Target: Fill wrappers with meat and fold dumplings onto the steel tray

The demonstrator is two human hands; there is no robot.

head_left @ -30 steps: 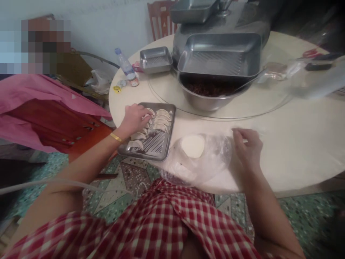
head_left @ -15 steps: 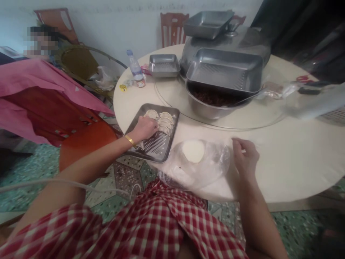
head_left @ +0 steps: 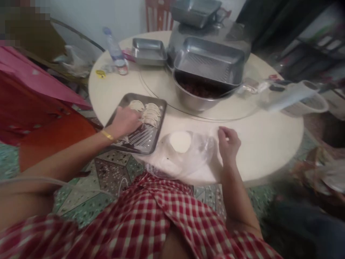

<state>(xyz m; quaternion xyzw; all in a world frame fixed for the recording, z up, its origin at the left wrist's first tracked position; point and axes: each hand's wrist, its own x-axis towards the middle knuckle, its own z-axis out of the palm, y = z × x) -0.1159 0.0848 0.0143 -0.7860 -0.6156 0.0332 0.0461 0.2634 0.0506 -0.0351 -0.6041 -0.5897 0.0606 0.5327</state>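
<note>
Over the metal tray my left hand is closed, its fingertips down beside a row of pleated dumplings. Another dumpling lies just beyond its knuckles. Whatever is under the curled fingers is hidden from me. My right hand rests near the table's front, fingers curled against the thumb, with nothing visible in them. Between the hands, a round white dough wrapper lies flat on a clear plastic bag.
A steel bowl of dark filling stands farther back, an empty deep tray resting on it. Behind are a small tray, a bottle and a big lidded pot. A white basket sits at right; an orange chair at left.
The whole view has shifted, so the table and things on it appear farther left and slightly higher. Both hands keep nearly the same places relative to the tray and wrapper.
</note>
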